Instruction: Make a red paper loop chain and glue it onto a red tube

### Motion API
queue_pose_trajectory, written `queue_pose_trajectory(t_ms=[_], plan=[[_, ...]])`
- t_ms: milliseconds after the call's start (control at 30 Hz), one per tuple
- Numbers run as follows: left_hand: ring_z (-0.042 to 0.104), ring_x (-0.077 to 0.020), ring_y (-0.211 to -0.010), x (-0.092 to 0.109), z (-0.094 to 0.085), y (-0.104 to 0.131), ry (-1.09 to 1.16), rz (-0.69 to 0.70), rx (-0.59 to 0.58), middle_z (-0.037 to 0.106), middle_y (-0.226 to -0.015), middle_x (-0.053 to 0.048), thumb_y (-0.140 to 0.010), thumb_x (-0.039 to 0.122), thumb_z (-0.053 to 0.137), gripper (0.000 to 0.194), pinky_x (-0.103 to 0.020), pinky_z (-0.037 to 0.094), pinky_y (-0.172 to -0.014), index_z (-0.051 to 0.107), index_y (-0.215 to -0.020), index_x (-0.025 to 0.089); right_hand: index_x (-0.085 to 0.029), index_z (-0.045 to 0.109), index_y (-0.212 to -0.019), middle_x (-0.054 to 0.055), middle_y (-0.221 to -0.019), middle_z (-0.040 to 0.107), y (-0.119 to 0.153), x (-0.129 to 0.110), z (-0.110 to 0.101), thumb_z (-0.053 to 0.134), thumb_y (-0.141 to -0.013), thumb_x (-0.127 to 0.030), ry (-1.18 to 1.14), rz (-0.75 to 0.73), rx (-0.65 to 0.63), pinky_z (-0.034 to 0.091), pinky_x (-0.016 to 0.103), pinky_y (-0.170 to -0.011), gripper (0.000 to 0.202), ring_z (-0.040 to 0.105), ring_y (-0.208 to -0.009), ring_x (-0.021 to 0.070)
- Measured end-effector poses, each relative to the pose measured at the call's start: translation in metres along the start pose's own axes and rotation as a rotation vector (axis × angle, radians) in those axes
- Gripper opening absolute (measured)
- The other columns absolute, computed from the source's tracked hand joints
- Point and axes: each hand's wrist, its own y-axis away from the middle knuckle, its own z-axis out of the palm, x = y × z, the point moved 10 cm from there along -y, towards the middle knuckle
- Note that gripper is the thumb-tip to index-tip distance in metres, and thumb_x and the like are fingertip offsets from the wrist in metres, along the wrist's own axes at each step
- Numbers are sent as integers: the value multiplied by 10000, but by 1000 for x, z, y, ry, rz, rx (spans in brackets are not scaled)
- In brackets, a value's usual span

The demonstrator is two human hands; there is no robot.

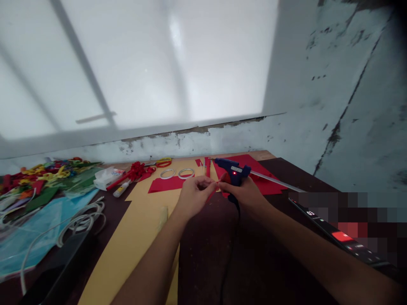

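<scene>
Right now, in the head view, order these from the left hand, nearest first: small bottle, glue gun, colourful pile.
1. Glue gun: just right of the left hand, held in the right hand.
2. Small bottle: to the left.
3. Colourful pile: farthest left.

Hands: two, comprising one left hand (196,192) and one right hand (244,192). Glue gun (227,163): one. Black cord (225,271): one. Clear glue stick (275,180): one. Silver rings (168,178): two. Scissors (160,164): one pair. Small bottle (121,189): one. Device with lit screen (327,224): one. Colored scraps (41,186) at the far left: numerous and heaped; the exact quantity cannot be determined.
</scene>
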Motion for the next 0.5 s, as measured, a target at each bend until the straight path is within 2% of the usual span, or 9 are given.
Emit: queue_pose_trajectory(t_ms=[133, 200, 300, 400, 500], plan=[[571, -136, -596, -19, -2, -3, 33, -142, -28, 664, -666, -13, -841, 371, 613, 230, -243, 391, -560, 720, -840, 167, -182, 672, -812, 21, -708, 663, -3, 2, -14, 749, -696, -349, 6, 5, 123, 465, 297, -622, 217, 603, -655, 175], [618, -154, -663, -27, -8, -4, -3, -170, 6, 703, -741, -33, -796, 298, 655, 176, -258, 437, -613, 731, -887, 168, -182, 686, -820, 38, -743, 688, -4, 2, -24, 745, -706, -347, 44, -22, 209, 481, 303, -635, 209, 631, -682, 189], [659, -175, -741, -30, -20, -6, -131, -139, 103, 733, -822, -62, -736, 214, 702, 130, -280, 475, -684, 735, -849, 157, -185, 694, -833, 54, -775, 708, -6, 2, -34, 742, -718, -345, 59, -55, 292, 498, 310, -635, 202, 654, -698, 201], [662, -170, -706, -26, -27, -6, -193, -80, 176, 727, -762, -60, -741, 214, 708, 93, -283, 484, -674, 731, -807, 152, -182, 694, -827, 65, -792, 719, -6, 3, -33, 755, -710, -327, 11, -58, 275, 522, 323, -666, 195, 675, -726, 213], [662, -161, -680, -21, -30, -6, -92, -30, 217, 718, -734, -53, -745, 256, 728, 140, -274, 498, -655, 730, -835, 148, -179, 693, -822, 73, -807, 725, -6, 4, -27, 772, -700, -322, -31, -56, 232, 539, 347, -695, 203, 692, -745, 228]])
